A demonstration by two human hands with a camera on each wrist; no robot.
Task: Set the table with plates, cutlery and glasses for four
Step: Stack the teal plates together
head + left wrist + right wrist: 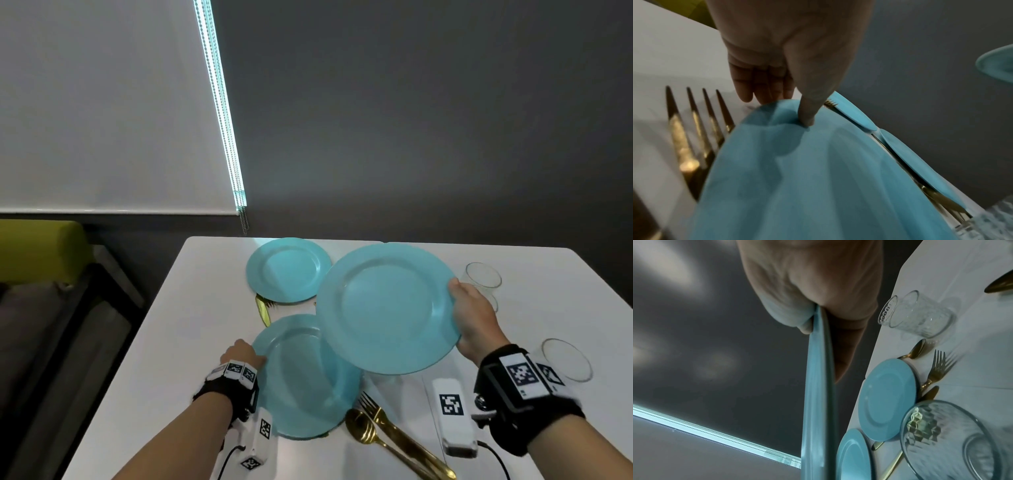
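Three turquoise plates show on the white table (191, 308). My right hand (469, 308) grips the right rim of one plate (387, 308) and holds it raised above the table; in the right wrist view this plate (818, 402) is edge-on, pinched between thumb and fingers of the right hand (818, 313). My left hand (243, 353) pinches the left rim of the near plate (305, 377), thumb on top and fingers under the edge of that plate (818, 178). A third plate (287, 270) lies at the far edge.
A gold fork, spoon and knife (376, 421) lie right of the near plate, and another gold fork (694, 129) pokes out beneath its left side. A gold piece (263, 310) sticks out under the far plate. Two glasses (483, 277) (565, 359) stand at the right.
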